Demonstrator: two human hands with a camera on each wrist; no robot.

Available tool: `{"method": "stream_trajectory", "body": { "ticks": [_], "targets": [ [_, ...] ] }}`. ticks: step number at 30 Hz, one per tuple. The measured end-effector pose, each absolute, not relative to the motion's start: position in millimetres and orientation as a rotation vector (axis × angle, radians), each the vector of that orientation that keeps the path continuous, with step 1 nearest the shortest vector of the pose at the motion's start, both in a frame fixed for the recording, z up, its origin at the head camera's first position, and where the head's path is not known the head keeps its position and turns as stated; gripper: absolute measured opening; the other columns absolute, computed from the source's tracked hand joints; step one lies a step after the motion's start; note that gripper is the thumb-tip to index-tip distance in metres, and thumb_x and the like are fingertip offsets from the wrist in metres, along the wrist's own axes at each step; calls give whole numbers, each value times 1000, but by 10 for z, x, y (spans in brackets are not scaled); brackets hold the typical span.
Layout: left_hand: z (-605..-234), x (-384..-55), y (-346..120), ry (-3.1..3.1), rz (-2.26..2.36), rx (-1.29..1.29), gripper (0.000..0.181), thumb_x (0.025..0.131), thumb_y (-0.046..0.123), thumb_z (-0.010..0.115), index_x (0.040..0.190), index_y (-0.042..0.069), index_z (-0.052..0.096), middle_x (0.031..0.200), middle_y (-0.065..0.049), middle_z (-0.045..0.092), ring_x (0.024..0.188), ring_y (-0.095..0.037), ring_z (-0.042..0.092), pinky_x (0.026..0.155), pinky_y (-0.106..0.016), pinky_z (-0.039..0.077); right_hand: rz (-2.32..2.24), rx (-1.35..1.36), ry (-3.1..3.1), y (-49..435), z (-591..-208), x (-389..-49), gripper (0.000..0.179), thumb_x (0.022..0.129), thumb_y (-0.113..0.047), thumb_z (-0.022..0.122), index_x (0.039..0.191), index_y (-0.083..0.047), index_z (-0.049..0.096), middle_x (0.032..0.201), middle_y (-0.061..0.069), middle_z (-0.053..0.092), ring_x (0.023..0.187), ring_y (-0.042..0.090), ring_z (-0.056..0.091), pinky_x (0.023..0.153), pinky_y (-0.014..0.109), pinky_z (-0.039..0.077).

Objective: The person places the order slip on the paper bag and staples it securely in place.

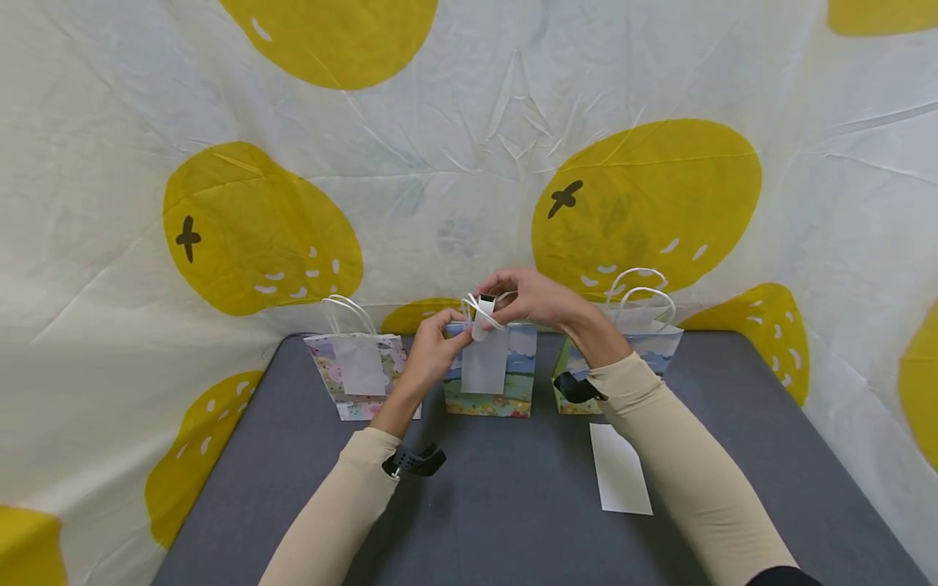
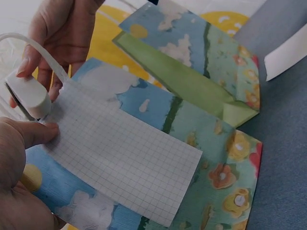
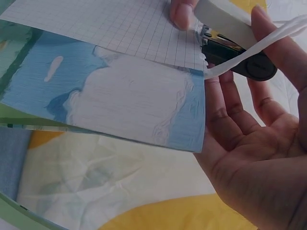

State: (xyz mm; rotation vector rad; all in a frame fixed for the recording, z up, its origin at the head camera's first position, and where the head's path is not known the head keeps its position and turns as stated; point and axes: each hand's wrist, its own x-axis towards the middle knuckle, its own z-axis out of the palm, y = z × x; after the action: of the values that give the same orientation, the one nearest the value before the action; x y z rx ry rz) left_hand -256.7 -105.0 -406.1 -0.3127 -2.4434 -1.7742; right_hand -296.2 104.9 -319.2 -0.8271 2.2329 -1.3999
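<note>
A pink floral paper bag (image 1: 330, 374) stands leftmost on the grey desk (image 1: 513, 505). The left hand (image 1: 434, 346) pinches white gridded paper (image 1: 484, 368) against the middle blue-green paper bag's (image 1: 519, 382) top edge, where the right hand's (image 1: 535, 299) grip holds a white-and-black stapler (image 1: 482, 319).

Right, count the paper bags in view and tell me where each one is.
3, in a row: the left bag at one end, the middle bag by the stapler, and the right bag partly hidden behind the right sleeve. No others show.
</note>
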Motion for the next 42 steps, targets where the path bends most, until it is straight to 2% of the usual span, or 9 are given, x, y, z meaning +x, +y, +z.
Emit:
{"method": "stream_trajectory", "body": {
  "ticks": [6, 11, 14, 17, 19, 23, 28, 34, 42],
  "targets": [
    [-4064, -2555, -1045, -2434, -1803, -303, 16, 95, 10, 71, 108, 4, 64, 63, 2, 47, 45, -10, 37, 48, -26, 37, -1325, -860, 2246, 1028, -3222, -2975, 41, 89, -3, 77, 127, 2, 62, 120, 17, 67, 103, 29, 68, 81, 35, 55],
    [-4072, -2547, -1034, -2430, -1815, -305, 17, 96, 15, 72, 107, 6, 63, 74, -2, 54, 45, -12, 35, 49, -27, 36, -1319, -796, 2298, 1052, -3270, -2951, 28, 101, -21, 65, 121, -3, 70, 114, 11, 70, 98, 26, 62, 84, 38, 49],
    [-4074, -2549, -1026, -2435, -1809, -301, 19, 96, 17, 73, 108, 6, 62, 83, -6, 58, 46, -13, 35, 50, -28, 37, -1351, -723, 2307, 1080, -3298, -2907, 50, 109, -43, 43, 128, -4, 69, 123, 12, 68, 109, 27, 61, 98, 44, 46],
    [-4070, -2551, -1025, -2429, -1810, -310, 20, 96, 16, 73, 108, 5, 62, 91, -7, 61, 48, -12, 37, 53, -28, 39, -1405, -699, 2271, 1108, -3319, -2838, 74, 108, -57, 22, 139, -3, 60, 137, 15, 62, 129, 33, 56, 113, 53, 36],
    [-4067, -2549, -1034, -2431, -1809, -319, 19, 96, 17, 72, 107, 6, 62, 94, -7, 61, 50, -12, 39, 55, -28, 40, -1406, -724, 2282, 1134, -3350, -2791, 77, 107, -60, 17, 143, -5, 57, 139, 15, 60, 133, 35, 53, 115, 55, 33],
    [-4059, -2539, -1059, -2432, -1809, -349, 17, 97, 18, 71, 108, 7, 63, 95, -6, 62, 52, -14, 41, 56, -29, 41, -1353, -836, 2384, 1145, -3479, -2737, 50, 107, -45, 47, 137, -8, 61, 128, 15, 64, 119, 34, 60, 103, 53, 45],
    [-4066, -2536, -1075, -2428, -1817, -375, 16, 97, 17, 70, 109, 8, 63, 93, -6, 62, 59, -16, 49, 58, -29, 43, -1320, -800, 2566, 1071, -3614, -2666, 43, 86, -30, 84, 122, -13, 68, 111, 6, 68, 98, 24, 64, 82, 40, 56],
    [-4070, -2545, -1074, -2421, -1795, -373, 15, 97, 15, 71, 107, 7, 63, 89, -6, 60, 65, -16, 51, 61, -29, 44, -1178, -729, 2841, 982, -3713, -2601, 48, 76, -37, 90, 113, -16, 70, 97, 2, 68, 80, 21, 61, 66, 36, 51],
    [-4080, -2550, -1080, -2423, -1782, -373, 15, 96, 15, 71, 107, 7, 63, 85, -4, 58, 60, -15, 47, 58, -29, 42, -1048, -775, 3022, 948, -3781, -2585, 59, 74, -46, 90, 121, -14, 72, 89, 0, 70, 67, 17, 57, 56, 33, 44]
  ]
}}
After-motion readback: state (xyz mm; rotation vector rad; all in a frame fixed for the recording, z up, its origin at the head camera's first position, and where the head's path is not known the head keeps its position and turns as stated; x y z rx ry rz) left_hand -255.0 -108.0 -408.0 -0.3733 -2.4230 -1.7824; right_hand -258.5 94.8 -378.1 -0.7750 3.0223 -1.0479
